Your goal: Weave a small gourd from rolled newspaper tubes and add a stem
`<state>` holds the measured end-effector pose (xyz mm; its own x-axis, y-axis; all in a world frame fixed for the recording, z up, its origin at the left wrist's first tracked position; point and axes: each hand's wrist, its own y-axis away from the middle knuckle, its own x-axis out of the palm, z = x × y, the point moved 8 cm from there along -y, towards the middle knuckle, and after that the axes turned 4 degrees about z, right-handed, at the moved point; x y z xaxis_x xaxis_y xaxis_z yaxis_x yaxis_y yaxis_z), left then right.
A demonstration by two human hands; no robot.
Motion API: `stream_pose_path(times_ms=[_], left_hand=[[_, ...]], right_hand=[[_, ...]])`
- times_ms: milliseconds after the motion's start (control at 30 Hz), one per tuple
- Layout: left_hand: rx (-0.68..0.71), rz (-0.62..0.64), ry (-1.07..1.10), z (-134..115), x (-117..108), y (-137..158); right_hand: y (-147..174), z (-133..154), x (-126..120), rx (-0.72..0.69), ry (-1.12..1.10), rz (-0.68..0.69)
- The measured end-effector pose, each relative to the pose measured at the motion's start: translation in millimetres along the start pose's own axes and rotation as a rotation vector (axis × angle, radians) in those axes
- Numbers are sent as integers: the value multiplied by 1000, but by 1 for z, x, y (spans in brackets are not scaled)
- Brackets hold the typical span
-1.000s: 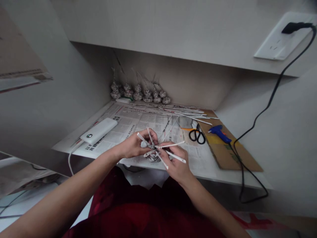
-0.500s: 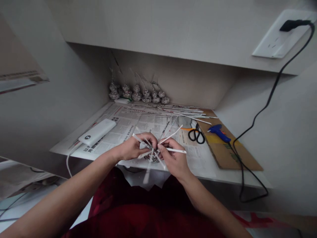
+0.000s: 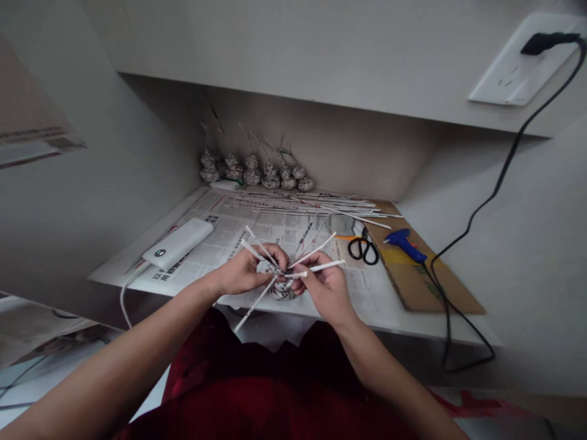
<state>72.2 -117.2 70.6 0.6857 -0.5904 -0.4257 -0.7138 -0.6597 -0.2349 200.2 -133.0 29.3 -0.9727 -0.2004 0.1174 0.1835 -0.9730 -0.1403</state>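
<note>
Between my hands, at the table's front edge, is a small round woven paper piece (image 3: 281,292) of rolled newspaper, with several white paper strips sticking out around it. My left hand (image 3: 250,269) is closed on its left side, with strips rising past the fingers. On the other side my right hand (image 3: 323,284) is closed too, thumb and fingers pinching at the strips where they meet the woven body. One strip (image 3: 254,305) points down toward my lap. Fingers hide part of the weave.
Newspaper (image 3: 229,244) covers the table. Loose paper sticks (image 3: 302,203) lie behind, before several gourd-shaped woven pieces (image 3: 252,172). Scissors (image 3: 364,249) and a blue glue gun (image 3: 406,244) on cardboard (image 3: 440,290) are at right; a white power bank (image 3: 178,243) is at left. A black cord (image 3: 493,189) hangs at right.
The strips around the woven piece have shifted: one that pointed straight down now slants down-left, and another now lies across by my right thumb. Both hands keep their hold.
</note>
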Motion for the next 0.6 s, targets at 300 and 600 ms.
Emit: stream_pose_path(times_ms=[300,600], left_hand=[[-39,-32,100,11,-2,1],[-40,-71,68,12,-4,1]], right_hand=[[11,27,7,-233,441,55],[15,51,24,-476,759,139]])
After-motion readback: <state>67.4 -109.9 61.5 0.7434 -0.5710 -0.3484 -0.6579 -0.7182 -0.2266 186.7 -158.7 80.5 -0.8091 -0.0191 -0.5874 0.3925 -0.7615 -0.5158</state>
